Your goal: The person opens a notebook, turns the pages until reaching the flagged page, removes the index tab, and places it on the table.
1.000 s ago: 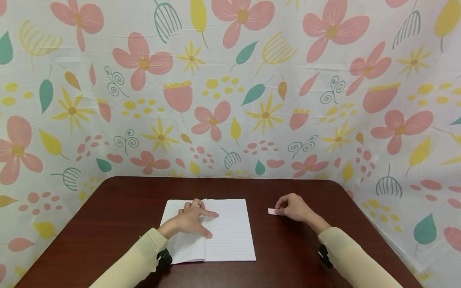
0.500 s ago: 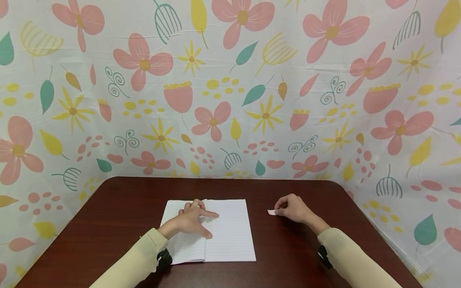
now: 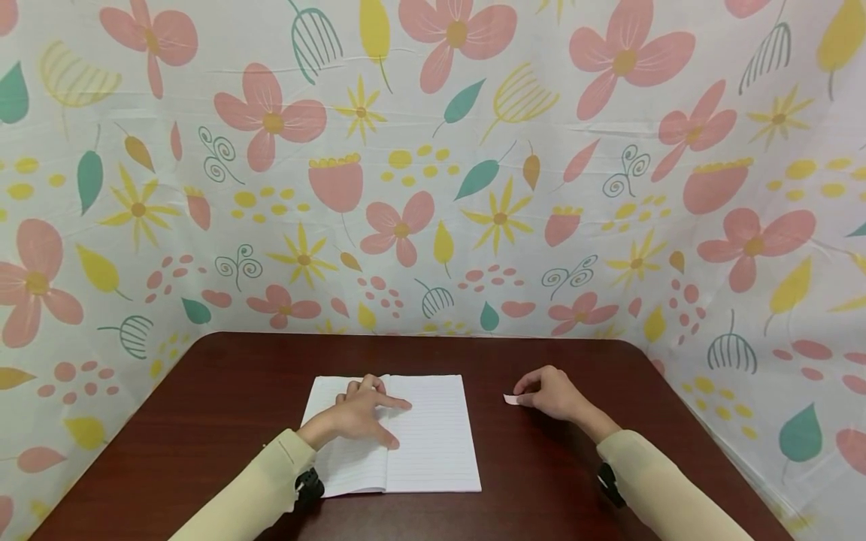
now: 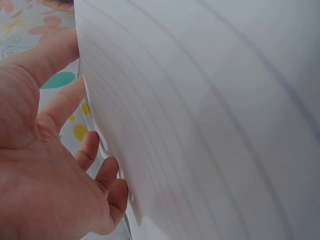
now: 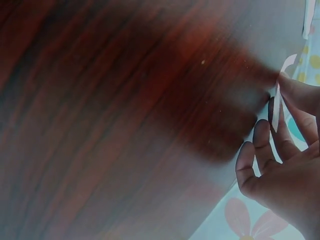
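An open lined notebook (image 3: pixel 433 443) lies flat on the table with both pages blank. My left hand (image 3: pixel 361 415) rests over its left page, thumb and index finger spread apart and reaching across the fold. In the left wrist view the fingertips of the left hand (image 4: pixel 55 150) meet the ruled page (image 4: pixel 200 125). To the right of the notebook, my right hand (image 3: pixel 555 392) pinches a small pale slip of paper (image 3: pixel 510 400) between thumb and index finger. The right wrist view shows the slip (image 5: pixel 288 62) thin and curved, low over the table, part of it covered by the thumb.
The dark brown wooden table (image 3: pixel 230 421) has rounded far corners. A white cloth (image 3: pixel 419 225) with flowers and leaves hangs behind it and along both sides. A dark band (image 3: pixel 308 487) is on the left wrist, another (image 3: pixel 610 482) on the right.
The slip in my right hand now looks more curved and narrower than one second ago. Both hands have hardly moved.
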{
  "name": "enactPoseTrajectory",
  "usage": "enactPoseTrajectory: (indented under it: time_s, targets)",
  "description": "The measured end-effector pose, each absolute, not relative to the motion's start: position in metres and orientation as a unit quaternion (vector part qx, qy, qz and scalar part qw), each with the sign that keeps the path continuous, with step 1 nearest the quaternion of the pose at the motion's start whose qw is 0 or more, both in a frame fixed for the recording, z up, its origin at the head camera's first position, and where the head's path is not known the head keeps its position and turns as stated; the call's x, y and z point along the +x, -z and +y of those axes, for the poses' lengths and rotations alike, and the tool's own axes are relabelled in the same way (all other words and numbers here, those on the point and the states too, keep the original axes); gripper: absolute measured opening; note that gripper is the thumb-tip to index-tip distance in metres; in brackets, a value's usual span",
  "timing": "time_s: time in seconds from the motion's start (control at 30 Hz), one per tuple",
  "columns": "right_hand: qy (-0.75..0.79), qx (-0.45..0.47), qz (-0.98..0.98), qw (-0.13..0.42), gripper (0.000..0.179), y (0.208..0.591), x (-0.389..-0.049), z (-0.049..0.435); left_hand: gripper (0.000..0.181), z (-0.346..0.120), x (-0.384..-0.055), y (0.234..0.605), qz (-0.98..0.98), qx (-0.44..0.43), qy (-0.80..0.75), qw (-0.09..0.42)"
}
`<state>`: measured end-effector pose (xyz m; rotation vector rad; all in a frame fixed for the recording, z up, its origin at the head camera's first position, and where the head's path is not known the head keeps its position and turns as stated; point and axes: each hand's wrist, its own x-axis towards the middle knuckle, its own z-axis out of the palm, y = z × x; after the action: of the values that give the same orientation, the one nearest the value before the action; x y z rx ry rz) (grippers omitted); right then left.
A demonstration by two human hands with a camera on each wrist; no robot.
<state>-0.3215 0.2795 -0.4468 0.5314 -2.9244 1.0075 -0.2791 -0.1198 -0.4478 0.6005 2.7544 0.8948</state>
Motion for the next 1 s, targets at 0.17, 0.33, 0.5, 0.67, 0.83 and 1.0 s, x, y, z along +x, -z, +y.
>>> enactPoseTrajectory:
  time_s: [0.17, 0.33, 0.5, 0.67, 0.83, 1.0]
  targets:
    - [-0.315, 0.199, -0.928, 0.011, 0.006, 0.448, -0.322, 0.279, 0.063, -0.121, -0.279, 0.448, 0.926, 0.203, -0.304, 0.091]
    - [-0.313, 0.234, -0.92, 0.018, 0.008, 0.451, -0.325, 0.276, 0.062, -0.12, -0.277, 0.446, 0.928, 0.203, -0.298, 0.092]
    - [-0.315, 0.257, -0.913, 0.014, 0.008, 0.453, -0.327, 0.274, 0.062, -0.119, -0.276, 0.446, 0.929, 0.198, -0.296, 0.097]
    - [-0.331, 0.27, -0.904, 0.016, 0.008, 0.459, -0.33, 0.274, 0.063, -0.121, -0.282, 0.453, 0.928, 0.2, -0.3, 0.097]
    - [-0.341, 0.28, -0.897, 0.022, 0.008, 0.457, -0.328, 0.271, 0.063, -0.121, -0.282, 0.453, 0.93, 0.201, -0.294, 0.093]
    - [-0.331, 0.262, -0.906, 0.016, 0.011, 0.453, -0.326, 0.271, 0.062, -0.121, -0.276, 0.441, 0.927, 0.203, -0.299, 0.098]
